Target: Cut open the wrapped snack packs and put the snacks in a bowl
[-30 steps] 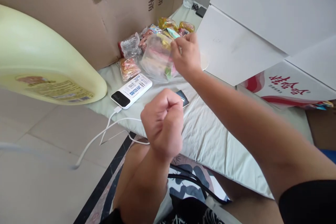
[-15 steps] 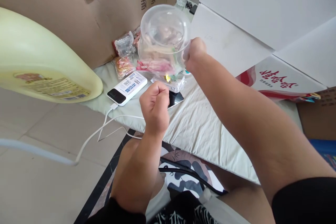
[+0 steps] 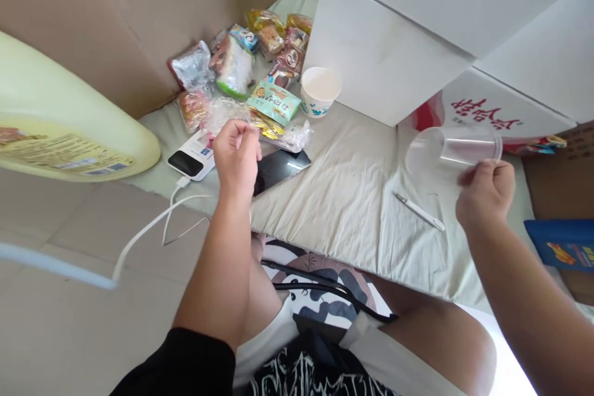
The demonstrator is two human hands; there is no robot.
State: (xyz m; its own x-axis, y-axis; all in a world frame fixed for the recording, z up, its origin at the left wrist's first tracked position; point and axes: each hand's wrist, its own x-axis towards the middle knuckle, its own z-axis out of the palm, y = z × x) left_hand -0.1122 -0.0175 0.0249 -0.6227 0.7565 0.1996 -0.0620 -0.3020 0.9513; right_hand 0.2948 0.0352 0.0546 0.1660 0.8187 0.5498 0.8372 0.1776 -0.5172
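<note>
My right hand [image 3: 485, 192] grips a clear plastic tub [image 3: 452, 151] by its rim, tipped on its side over the right part of the cloth; motion smears it. Closed in a pinch, my left hand [image 3: 237, 158] is above the edge of a dark phone [image 3: 284, 167]; whatever its fingers hold is hidden. Beyond that hand lie several wrapped snacks, among them a light green packet [image 3: 273, 102] and a clear wrapper with pink print [image 3: 220, 116]. A paper cup [image 3: 320, 93] stands beside them. Below the tub rests a slim white craft knife or pen-like tool [image 3: 420, 210].
A white device with a dark screen [image 3: 185, 164] sits at the cloth's left edge, with a white cable. A large yellow jug [image 3: 69, 111] looms at left. Cardboard [image 3: 148, 25] and white boxes [image 3: 394, 31] border the back; a blue package [image 3: 561, 244] is at right.
My right hand has carried the tub from above the snacks to the far right, tilting it over. Snacks and the paper cup now show. My left hand stays closed, slightly further left in view.
</note>
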